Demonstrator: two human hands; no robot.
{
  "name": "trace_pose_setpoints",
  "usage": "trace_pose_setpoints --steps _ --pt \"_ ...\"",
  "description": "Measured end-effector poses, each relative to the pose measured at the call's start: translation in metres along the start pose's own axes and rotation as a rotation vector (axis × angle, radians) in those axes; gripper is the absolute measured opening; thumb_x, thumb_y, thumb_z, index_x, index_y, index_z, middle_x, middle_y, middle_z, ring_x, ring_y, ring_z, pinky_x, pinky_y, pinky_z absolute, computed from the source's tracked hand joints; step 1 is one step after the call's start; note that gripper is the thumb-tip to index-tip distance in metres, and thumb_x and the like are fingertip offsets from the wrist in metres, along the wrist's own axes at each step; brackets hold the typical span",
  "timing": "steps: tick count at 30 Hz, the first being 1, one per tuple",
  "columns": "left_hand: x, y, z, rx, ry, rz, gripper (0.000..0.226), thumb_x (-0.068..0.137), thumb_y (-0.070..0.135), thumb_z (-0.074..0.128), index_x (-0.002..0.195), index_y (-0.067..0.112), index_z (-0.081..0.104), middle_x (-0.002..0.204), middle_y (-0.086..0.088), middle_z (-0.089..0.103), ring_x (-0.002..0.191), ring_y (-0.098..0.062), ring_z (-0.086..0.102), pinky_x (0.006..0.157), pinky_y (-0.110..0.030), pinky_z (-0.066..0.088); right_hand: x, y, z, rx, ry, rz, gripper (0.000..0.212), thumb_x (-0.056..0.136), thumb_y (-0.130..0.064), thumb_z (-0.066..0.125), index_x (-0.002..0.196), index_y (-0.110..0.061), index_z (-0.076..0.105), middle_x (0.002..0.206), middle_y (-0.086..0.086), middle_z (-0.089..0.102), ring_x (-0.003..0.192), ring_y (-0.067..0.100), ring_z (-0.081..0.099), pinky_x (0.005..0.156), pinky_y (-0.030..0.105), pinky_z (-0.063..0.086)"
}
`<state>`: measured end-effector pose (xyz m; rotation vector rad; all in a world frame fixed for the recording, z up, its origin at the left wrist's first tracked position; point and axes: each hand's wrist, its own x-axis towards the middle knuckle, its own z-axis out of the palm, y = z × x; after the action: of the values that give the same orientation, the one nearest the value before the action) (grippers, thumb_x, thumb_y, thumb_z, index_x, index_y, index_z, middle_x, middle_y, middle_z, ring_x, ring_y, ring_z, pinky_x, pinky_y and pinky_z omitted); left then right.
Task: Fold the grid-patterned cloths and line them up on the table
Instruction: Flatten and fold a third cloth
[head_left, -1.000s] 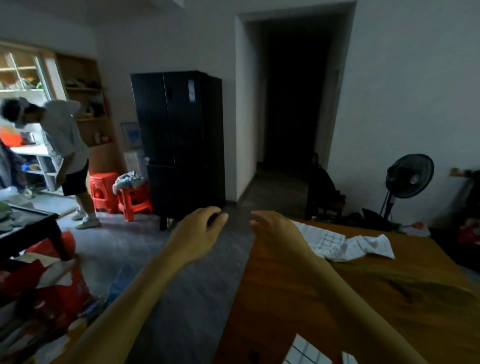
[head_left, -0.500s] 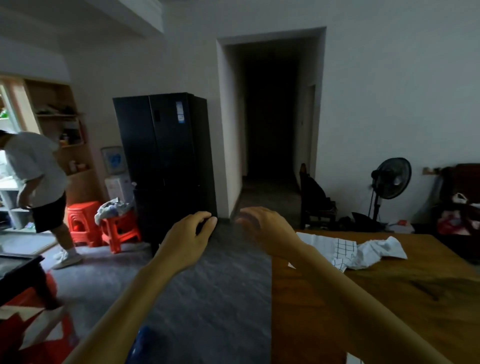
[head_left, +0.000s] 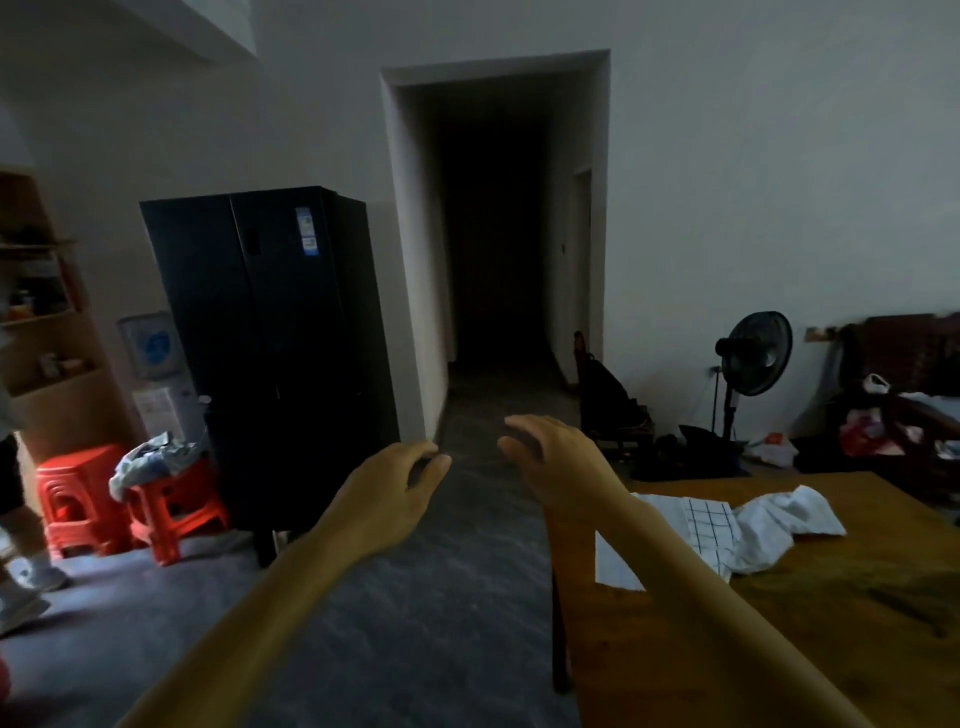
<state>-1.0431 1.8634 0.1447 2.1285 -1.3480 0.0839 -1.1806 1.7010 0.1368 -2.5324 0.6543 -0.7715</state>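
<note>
Above the table edge, both hands' loosely curled fingers hold nothing; fridge stickers unreadable.

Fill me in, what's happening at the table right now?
Nobody is handling anything yet. Both arms are stretched forward, the left hand over the floor and the right hand near the corner of the wooden table, fingers loosely curled and empty. A grid-patterned cloth lies crumpled and unfolded on the table beside the right forearm. Folding has not started on it.
</note>
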Motion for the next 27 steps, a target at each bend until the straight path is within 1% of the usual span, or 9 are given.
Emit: trace_pose_setpoints --steps 2,6,8,11,14,17,20,24,27 --pt "0.028 -0.018 -0.003 0.011 0.006 0.005 0.050 0.096 0.049 0.039 0.136 0.021 0.048 0.134 0.001 0.052 0.118 -0.014 0.051 0.099 -0.029 0.041 0.026 0.004 0.013 -0.015 0.021 -0.004 0.043 0.099 -0.043 0.045 0.136 -0.022 0.048 0.130 0.001 0.057 0.115 0.015 0.054 0.092 0.026 0.041" --pt "0.079 -0.052 -0.004 0.024 0.006 0.036 0.051 0.095 0.050 0.039 0.135 0.021 0.048 0.135 -0.001 0.053 0.118 -0.016 0.052 0.100 -0.032 0.042 0.065 0.008 0.035 -0.061 -0.005 0.025 0.048 0.097 -0.046 0.045 0.139 -0.024 0.044 0.136 0.000 0.053 0.118 0.016 0.053 0.098 0.031 0.044" --pt "0.105 -0.071 0.001 0.014 -0.008 0.045 0.053 0.094 0.052 0.039 0.135 0.022 0.049 0.134 -0.001 0.054 0.117 -0.016 0.053 0.100 -0.034 0.043 0.084 0.015 0.043 -0.111 0.003 0.033 0.048 0.097 -0.047 0.045 0.140 -0.025 0.043 0.139 -0.001 0.051 0.120 0.016 0.052 0.101 0.032 0.043" --pt "0.144 -0.099 0.012 -0.012 -0.034 0.053 0.060 0.091 0.059 0.034 0.136 0.023 0.047 0.138 0.000 0.051 0.121 -0.018 0.051 0.103 -0.037 0.041 0.116 0.029 0.055 -0.168 0.029 0.065 0.047 0.098 -0.046 0.043 0.141 -0.026 0.043 0.142 -0.002 0.048 0.125 0.016 0.048 0.104 0.033 0.039" --pt "0.181 -0.128 0.025 -0.027 -0.048 0.075 0.058 0.092 0.058 0.034 0.137 0.023 0.046 0.141 0.001 0.048 0.124 -0.018 0.048 0.104 -0.036 0.040 0.151 0.040 0.077 -0.180 0.041 0.110 0.047 0.098 -0.047 0.043 0.140 -0.026 0.044 0.141 -0.002 0.049 0.124 0.016 0.049 0.104 0.035 0.041" --pt "0.223 -0.164 0.035 -0.039 -0.031 0.111 0.060 0.092 0.060 0.031 0.135 0.024 0.049 0.138 0.001 0.051 0.122 -0.017 0.050 0.103 -0.034 0.040 0.190 0.049 0.108 -0.211 0.051 0.127 0.047 0.098 -0.049 0.044 0.140 -0.027 0.045 0.140 -0.002 0.050 0.122 0.017 0.050 0.102 0.035 0.041" --pt "0.267 -0.207 0.045 -0.032 -0.043 0.144 0.054 0.095 0.055 0.032 0.136 0.023 0.048 0.138 0.001 0.051 0.124 -0.016 0.049 0.103 -0.032 0.037 0.233 0.059 0.140 -0.237 0.078 0.157 0.048 0.097 -0.051 0.044 0.139 -0.027 0.046 0.139 -0.003 0.050 0.121 0.017 0.051 0.100 0.033 0.041" --pt "0.339 -0.256 0.050 -0.047 -0.100 0.167 0.053 0.095 0.053 0.032 0.137 0.023 0.045 0.139 0.000 0.051 0.126 -0.016 0.047 0.105 -0.032 0.035 0.294 0.065 0.172 -0.236 0.117 0.234 0.049 0.097 -0.051 0.044 0.139 -0.026 0.047 0.140 -0.003 0.050 0.123 0.019 0.050 0.100 0.032 0.040" --pt "0.401 -0.280 0.057 -0.066 -0.115 0.208 0.054 0.094 0.055 0.032 0.136 0.024 0.047 0.139 0.001 0.050 0.125 -0.016 0.047 0.106 -0.036 0.037 0.341 0.071 0.183 -0.249 0.151 0.262 0.050 0.097 -0.050 0.045 0.139 -0.023 0.047 0.141 -0.001 0.050 0.123 0.019 0.051 0.101 0.036 0.042"
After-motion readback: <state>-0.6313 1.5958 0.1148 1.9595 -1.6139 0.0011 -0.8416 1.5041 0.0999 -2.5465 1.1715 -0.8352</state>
